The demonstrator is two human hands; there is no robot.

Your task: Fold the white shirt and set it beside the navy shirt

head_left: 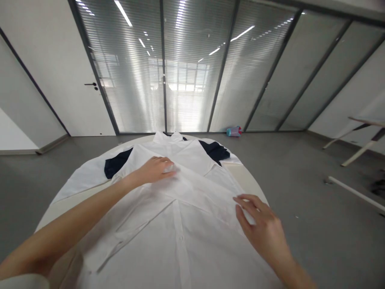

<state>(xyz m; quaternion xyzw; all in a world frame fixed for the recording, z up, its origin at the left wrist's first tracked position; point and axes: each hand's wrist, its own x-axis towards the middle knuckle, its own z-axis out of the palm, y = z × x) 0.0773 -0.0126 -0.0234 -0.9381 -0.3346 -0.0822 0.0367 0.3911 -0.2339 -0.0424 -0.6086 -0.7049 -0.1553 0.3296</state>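
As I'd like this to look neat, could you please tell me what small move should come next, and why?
Perhaps smooth the white cloth shirt with the left hand, since its folded fabric looks creased and that hand is over its chest.

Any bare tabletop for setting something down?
Right: a strip of tabletop between white shirt, table rim and right hand. Left: a narrower strip between left forearm and spread white cloth. Crowded: the middle, covered by shirt, with left hand over it.
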